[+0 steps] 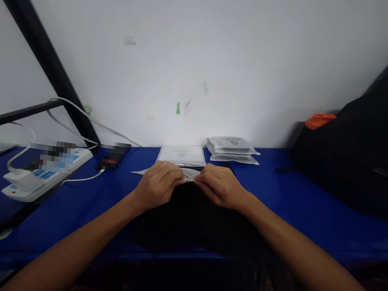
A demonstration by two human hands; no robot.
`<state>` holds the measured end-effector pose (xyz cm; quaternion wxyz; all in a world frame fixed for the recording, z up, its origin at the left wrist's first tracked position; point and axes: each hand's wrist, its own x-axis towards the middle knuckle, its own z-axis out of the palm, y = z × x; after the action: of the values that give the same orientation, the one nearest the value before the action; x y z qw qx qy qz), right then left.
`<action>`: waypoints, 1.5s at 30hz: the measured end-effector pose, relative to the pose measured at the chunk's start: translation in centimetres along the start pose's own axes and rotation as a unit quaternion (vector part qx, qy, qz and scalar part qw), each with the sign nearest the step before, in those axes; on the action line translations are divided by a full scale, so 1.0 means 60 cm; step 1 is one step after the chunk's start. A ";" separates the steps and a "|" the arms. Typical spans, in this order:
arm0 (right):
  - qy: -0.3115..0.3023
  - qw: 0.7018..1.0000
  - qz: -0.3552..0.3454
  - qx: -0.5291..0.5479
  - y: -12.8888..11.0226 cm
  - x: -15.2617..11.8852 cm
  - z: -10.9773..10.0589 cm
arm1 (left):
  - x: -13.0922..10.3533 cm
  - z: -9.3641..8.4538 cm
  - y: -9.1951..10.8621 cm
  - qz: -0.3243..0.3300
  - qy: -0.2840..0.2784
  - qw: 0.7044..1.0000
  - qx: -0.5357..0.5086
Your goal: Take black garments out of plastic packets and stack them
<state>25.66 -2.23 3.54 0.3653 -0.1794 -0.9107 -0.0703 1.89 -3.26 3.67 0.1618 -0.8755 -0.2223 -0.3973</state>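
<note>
My left hand [159, 185] and my right hand [222, 186] are close together in the middle of the view. Both pinch the upper edge of a whitish plastic bag [192, 174], whose pale corner sticks out to the left of my left hand. The fingers cover much of that edge. Directly below the hands is a dark black mass [187, 217]; I cannot tell whether it belongs to the bag. Just behind the hands lies a flat white packet [182, 154] with a faint round mark. Right of it rests a small stack of zip bags [233, 146].
A blue tabletop [264, 184] meets a white wall. On the left are a white power strip [45, 175] with cables and a dark device [115, 156] on a white cable. A large black bag [362, 154] with an orange item [319, 120] stands at the right.
</note>
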 end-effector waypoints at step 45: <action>-0.110 0.992 0.029 -0.050 0.014 0.001 -0.042 | -0.005 -0.019 0.000 -0.071 0.009 0.997 -0.009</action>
<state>27.56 -2.12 5.40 0.2556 -0.2308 -0.9350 -0.0848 1.02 -3.83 4.17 0.1270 -0.8554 -0.2787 -0.4177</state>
